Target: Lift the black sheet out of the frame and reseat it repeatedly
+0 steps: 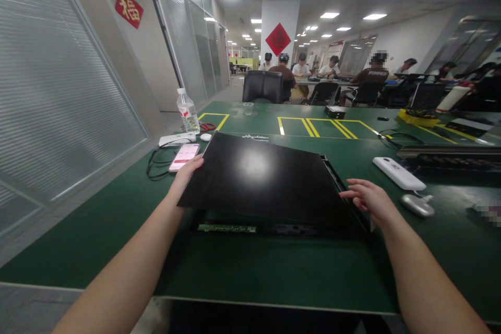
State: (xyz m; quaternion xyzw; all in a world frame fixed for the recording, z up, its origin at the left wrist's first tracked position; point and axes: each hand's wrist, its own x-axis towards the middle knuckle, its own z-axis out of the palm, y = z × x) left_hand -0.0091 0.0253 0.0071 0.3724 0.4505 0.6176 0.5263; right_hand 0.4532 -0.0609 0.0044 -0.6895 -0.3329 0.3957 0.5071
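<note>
1. Holding the black panel point(262, 177) at centre frame, we see it tilted above a dark chassis point(274, 228) on the green table point(274, 271).
2. Our left hand point(188, 172) grips the panel's left edge. Our right hand point(370, 201) is open, fingers spread, at its right edge; we cannot tell whether it touches.
3. We judge the panel thin, stiff, light and glossy, hence slippery; take hold at both side edges.
4. A phone point(183, 156) lies left of centre, a white device point(398, 173) right.
</note>
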